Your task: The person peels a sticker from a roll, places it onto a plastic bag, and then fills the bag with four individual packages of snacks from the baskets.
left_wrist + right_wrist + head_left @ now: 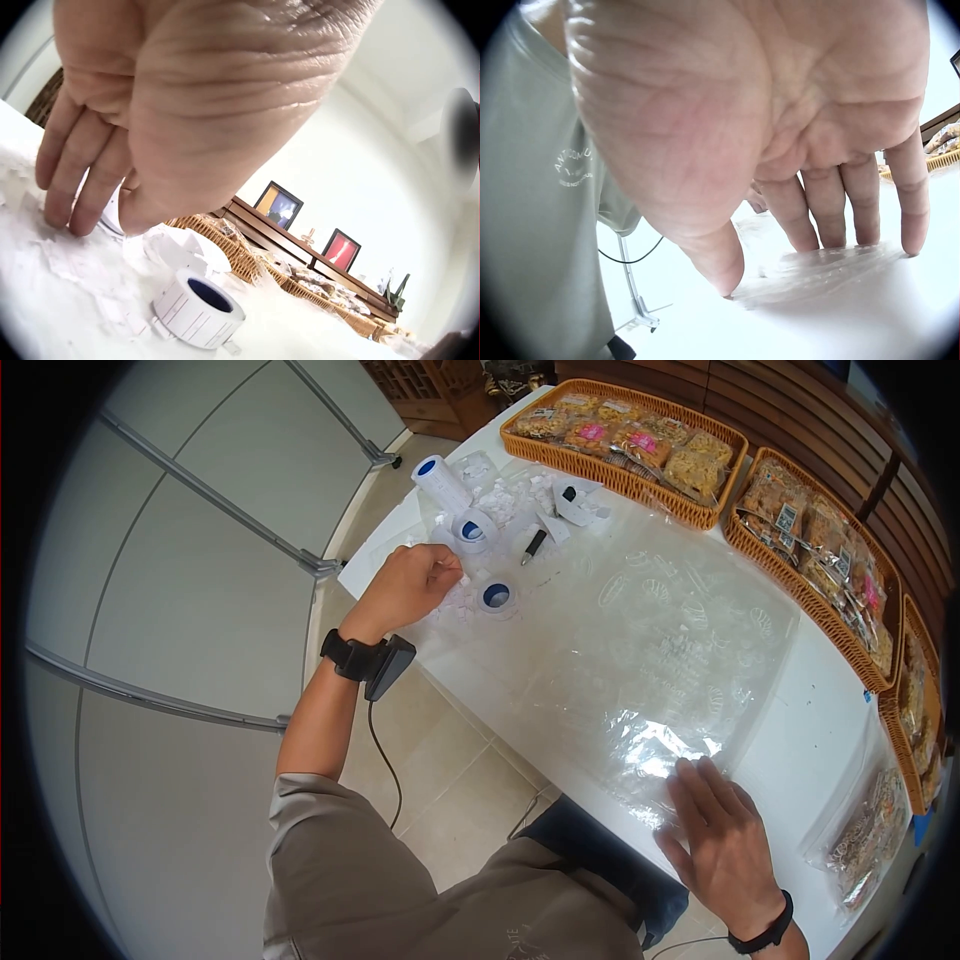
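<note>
The clear, printed plastic bags (680, 650) look light and slippery, best peeled by the near edge at the spread right hand (728, 850); whether the curled left hand (405, 588) pinches anything, I can't tell.

A shop or home packing area, which is unclear; brown wicker baskets (612, 479) hold clear-bagged snacks (697, 470); blue-cored white label rolls (446, 486) lie nearby.

Taupe shirt (350, 860), black wristbands (350, 656), apparently dark-blue trousers (590, 842).

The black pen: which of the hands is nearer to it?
Left. The left hand is beside the label rolls, close to the black pen; the right hand touches the clear plastic, farther away.
</note>
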A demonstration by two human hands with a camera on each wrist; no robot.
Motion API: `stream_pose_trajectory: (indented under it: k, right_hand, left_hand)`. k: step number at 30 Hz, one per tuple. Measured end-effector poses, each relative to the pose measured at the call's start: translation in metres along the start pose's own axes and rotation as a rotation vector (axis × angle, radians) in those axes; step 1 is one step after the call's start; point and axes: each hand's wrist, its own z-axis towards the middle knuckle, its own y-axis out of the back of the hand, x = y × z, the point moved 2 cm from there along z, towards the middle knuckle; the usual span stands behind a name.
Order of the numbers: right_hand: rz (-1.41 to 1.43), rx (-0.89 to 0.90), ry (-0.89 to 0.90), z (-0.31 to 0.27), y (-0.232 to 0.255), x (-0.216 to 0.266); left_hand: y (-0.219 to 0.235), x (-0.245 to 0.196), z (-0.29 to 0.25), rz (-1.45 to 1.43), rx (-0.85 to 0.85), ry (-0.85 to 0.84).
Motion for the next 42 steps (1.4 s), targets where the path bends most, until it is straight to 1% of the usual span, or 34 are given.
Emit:
stream_pose_trajectory:
  k: [2,5,7,8,9,11,12,15,16,18,19,21,22,23,25,27,28,29,31,32,35,38,42]
  right_hand:
    - [-0.007,-0.004,0.005,-0.001,0.000,0.000]
    - [-0.016,-0.015,0.020,-0.002,0.001,0.000]
    - [-0.028,-0.025,0.000,-0.006,-0.003,-0.004]
    - [-0.075,-0.002,0.015,-0.007,-0.004,-0.005]
    - [-0.100,0.007,-0.001,-0.009,-0.004,-0.003]
    - [-0.264,-0.007,0.041,-0.017,-0.011,-0.005]
    - [-0.304,-0.033,0.042,-0.020,-0.010,-0.005]
    - [-0.218,-0.188,0.032,-0.035,-0.020,-0.010]
    - [-0.201,-0.228,0.013,-0.043,-0.017,-0.011]
    - [-0.152,-0.303,0.008,-0.049,-0.005,-0.009]
    - [-0.057,-0.329,-0.041,-0.057,0.000,-0.011]
    - [0.141,-0.372,-0.127,-0.077,0.012,-0.014]
    - [0.214,-0.354,-0.199,-0.089,0.016,-0.018]
    - [0.277,-0.413,-0.294,-0.100,0.023,-0.019]
    - [0.514,-0.663,-0.478,-0.120,0.029,-0.024]
    - [0.770,-0.772,-0.663,-0.132,0.034,-0.029]
    - [0.831,-0.847,-0.672,-0.136,0.028,-0.034]
    - [0.893,-0.851,-0.687,-0.137,0.026,-0.035]
    - [1.016,-0.859,-0.719,-0.140,0.024,-0.035]
    - [1.017,-0.882,-0.724,-0.138,0.022,-0.033]
    - [0.874,-0.801,-0.749,-0.139,0.022,-0.033]
    - [0.846,-0.849,-0.818,-0.143,0.014,-0.039]
    - [0.920,-0.794,-0.934,-0.149,0.019,-0.038]
  left_hand:
    - [0.002,0.001,0.000,-0.071,0.003,0.027]
    - [0.010,-0.014,-0.005,-0.098,-0.069,-0.077]
    - [0.015,-0.048,-0.011,-0.164,-0.156,-0.186]
    - [0.014,-0.068,-0.013,-0.252,-0.120,-0.216]
    - [0.013,-0.091,-0.016,-0.344,-0.071,-0.250]
    - [0.001,-0.136,-0.023,-0.458,0.068,-0.254]
    - [-0.009,-0.157,-0.025,-0.559,0.170,-0.268]
    - [-0.051,-0.215,-0.027,-0.779,0.487,-0.314]
    - [-0.065,-0.234,-0.028,-0.781,0.570,-0.304]
    - [-0.084,-0.266,-0.026,-0.769,0.708,-0.390]
    - [-0.095,-0.281,-0.026,-0.756,0.769,-0.426]
    - [-0.111,-0.302,-0.027,-0.854,0.841,-0.442]
    - [-0.118,-0.309,-0.027,-0.903,0.873,-0.445]
    - [-0.125,-0.316,-0.028,-0.936,0.917,-0.452]
    - [-0.137,-0.325,-0.032,-1.003,0.999,-0.461]
    - [-0.145,-0.333,-0.038,-0.961,1.067,-0.465]
    - [-0.150,-0.337,-0.041,-0.951,1.101,-0.462]
    - [-0.155,-0.339,-0.044,-0.941,1.137,-0.459]
    - [-0.166,-0.343,-0.050,-0.954,1.154,-0.474]
    - [-0.171,-0.345,-0.052,-0.962,1.163,-0.486]
    - [-0.183,-0.348,-0.055,-0.969,1.201,-0.494]
    - [-0.188,-0.348,-0.057,-0.973,1.223,-0.479]
    - [-0.196,-0.345,-0.056,-1.016,1.240,-0.450]
